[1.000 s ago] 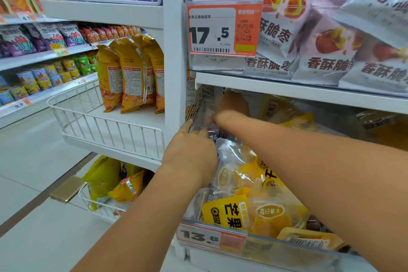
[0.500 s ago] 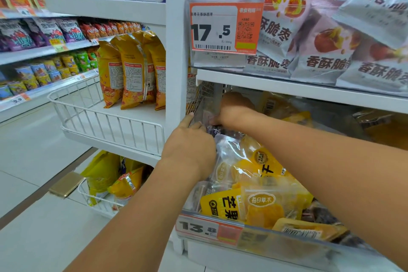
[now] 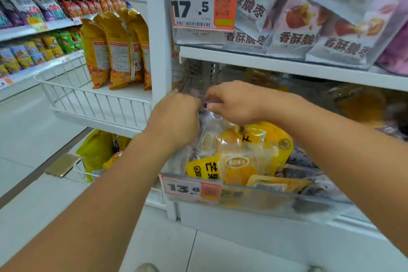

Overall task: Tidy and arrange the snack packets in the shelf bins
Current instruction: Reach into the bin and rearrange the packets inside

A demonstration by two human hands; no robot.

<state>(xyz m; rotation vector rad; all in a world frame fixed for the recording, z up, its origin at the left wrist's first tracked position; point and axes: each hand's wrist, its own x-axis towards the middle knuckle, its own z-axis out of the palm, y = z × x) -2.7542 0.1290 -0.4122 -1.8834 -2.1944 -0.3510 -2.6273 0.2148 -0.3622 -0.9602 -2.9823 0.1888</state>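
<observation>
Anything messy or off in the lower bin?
Yes. The yellow packets lie jumbled, tilted and overlapping, with dark packets mixed in at the right. Both hands hold a clear packet at the back left.

At your 12 o'clock, the orange price tag (image 3: 203, 4) on the upper bin reads "17.5" above a barcode. At 1 to 2 o'clock, the white packets (image 3: 295, 28) carry "香酥脆枣". Down at 6 o'clock, the price tag (image 3: 192, 189) on the lower bin's front reads "13.8". Just above it, a yellow packet (image 3: 203, 169) shows "芒果". Other print is too blurred to read.
</observation>
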